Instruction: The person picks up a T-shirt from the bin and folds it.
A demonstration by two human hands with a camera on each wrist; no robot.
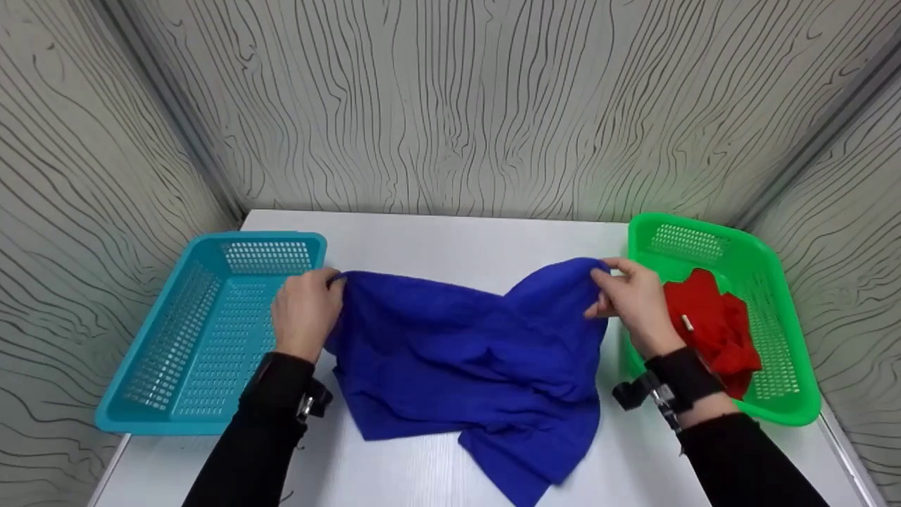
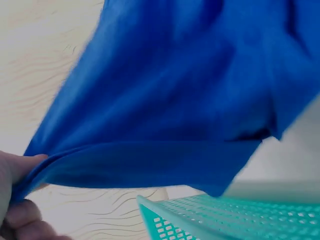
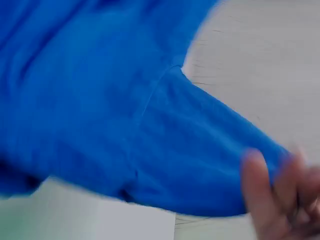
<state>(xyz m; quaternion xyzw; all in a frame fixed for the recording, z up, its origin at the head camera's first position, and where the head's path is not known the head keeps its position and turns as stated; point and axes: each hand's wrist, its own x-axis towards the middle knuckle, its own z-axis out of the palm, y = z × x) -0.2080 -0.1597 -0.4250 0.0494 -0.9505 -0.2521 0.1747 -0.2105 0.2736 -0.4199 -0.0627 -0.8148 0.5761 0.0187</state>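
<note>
A blue T-shirt [image 1: 464, 352] is stretched between both hands over the white table, its lower part hanging in folds. My left hand [image 1: 307, 313] pinches its upper left corner; the left wrist view shows the thumb and curled fingers on a folded edge of the shirt [image 2: 150, 110]. At the upper right, my right hand [image 1: 630, 299] pinches the end of a short sleeve between thumb and fingers. In the right wrist view that sleeve [image 3: 200, 150] has a seam at the shoulder, and the hand [image 3: 285, 200] is blurred at its tip.
A blue plastic basket [image 1: 211, 426] with no garment visible in it stands at the left. On the right is a green basket [image 1: 795, 352] with a crumpled red garment [image 1: 714, 324] inside. Patterned walls [image 1: 450, 105] close off the back and sides of the white table [image 1: 422, 239].
</note>
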